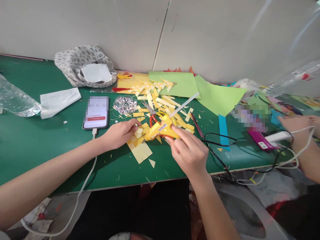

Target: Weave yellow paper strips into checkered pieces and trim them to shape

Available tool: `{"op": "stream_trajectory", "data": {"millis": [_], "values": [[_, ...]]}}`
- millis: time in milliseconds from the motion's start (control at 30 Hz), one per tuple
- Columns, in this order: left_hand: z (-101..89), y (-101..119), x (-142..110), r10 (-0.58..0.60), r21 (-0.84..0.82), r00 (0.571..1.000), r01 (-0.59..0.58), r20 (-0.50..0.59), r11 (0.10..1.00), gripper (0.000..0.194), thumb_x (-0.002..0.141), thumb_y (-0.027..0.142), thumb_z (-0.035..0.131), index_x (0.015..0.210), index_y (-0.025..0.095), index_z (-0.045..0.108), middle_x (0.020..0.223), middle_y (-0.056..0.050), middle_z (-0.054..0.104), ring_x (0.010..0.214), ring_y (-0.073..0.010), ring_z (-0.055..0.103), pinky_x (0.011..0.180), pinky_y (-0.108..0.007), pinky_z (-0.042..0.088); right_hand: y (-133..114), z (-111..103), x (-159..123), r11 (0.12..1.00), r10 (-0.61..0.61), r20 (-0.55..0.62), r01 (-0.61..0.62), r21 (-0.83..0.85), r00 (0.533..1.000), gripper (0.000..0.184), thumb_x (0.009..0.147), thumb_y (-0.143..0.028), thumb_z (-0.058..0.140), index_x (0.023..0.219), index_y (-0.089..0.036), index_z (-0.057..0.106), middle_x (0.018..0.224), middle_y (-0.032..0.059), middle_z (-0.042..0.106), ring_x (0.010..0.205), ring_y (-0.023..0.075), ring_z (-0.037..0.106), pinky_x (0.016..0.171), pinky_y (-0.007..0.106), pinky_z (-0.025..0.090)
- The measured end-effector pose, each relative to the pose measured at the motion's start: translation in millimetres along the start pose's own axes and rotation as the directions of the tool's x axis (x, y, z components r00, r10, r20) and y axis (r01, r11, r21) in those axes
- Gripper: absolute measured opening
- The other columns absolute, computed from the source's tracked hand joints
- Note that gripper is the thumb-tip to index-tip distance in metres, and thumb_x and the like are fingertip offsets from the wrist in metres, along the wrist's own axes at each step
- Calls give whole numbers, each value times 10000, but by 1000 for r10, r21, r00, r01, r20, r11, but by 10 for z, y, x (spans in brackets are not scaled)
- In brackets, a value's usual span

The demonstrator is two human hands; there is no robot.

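Observation:
My right hand (191, 151) grips a yellow hot glue gun (160, 129), its nozzle pointing down and left, with a clear glue stick (185, 104) jutting from its back. Opposite it, my left hand (121, 133) pinches a woven yellow paper piece (140, 151) with cut strips, which rests on the table. The nozzle is close over this paper; whether they touch I cannot tell. Just behind lie scissors (153, 118) with red handles, among many cut yellow paper strips (163, 101). A finished-looking woven paper fish chain (150, 86) lies farther back.
On the green table (105, 173) are a charging phone (95, 111), a dish of googly eyes (125, 104), green paper sheets (217, 96), a pen (197, 125) and a blue strip (223, 131). Cables run to a purple power strip (262, 140); another person's hand (293, 123) is at right.

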State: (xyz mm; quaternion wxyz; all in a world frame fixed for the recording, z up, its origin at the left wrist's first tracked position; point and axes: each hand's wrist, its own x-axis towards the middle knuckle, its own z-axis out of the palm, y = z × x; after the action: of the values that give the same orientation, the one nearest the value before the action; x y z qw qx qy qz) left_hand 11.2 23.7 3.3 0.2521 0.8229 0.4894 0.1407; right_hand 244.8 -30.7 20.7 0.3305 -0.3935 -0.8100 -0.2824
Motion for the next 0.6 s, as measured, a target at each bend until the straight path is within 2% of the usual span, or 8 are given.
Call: {"op": "stream_trajectory", "data": {"millis": [233,300,467,600], "values": [[-7,-9,-3,-15,-63,1000,16,18,998,335,933,362,233,1102,216,483,846,-37,647,720,-180,589,622,-296,405,-2,16,-12,1000,12,-25,-12,17,1000,243,737,-100,673,602,-182,489,945,102,717,842,191,687,724,278,544],[-11,-2,-5,-19,-91,1000,21,23,996,350,942,382,202,1083,218,478,858,-31,648,723,-174,588,629,-296,411,39,10,-39,998,30,1,-30,53,1000,264,739,-116,675,589,-189,470,948,92,715,845,188,685,727,279,541],[6,-7,-4,-2,-25,1000,2,14,1000,309,929,370,279,1110,208,470,793,-24,633,677,-166,567,580,-281,393,210,-29,-182,983,150,54,-155,101,987,400,744,-151,672,521,-201,344,881,59,705,891,187,672,718,272,520],[15,-4,-4,-2,-25,1000,2,15,1000,291,913,342,333,1121,200,477,761,-14,616,666,-156,564,572,-272,391,274,-13,-259,973,216,108,-223,57,970,382,761,-190,654,544,-205,340,839,49,693,923,190,662,690,258,505]]}}
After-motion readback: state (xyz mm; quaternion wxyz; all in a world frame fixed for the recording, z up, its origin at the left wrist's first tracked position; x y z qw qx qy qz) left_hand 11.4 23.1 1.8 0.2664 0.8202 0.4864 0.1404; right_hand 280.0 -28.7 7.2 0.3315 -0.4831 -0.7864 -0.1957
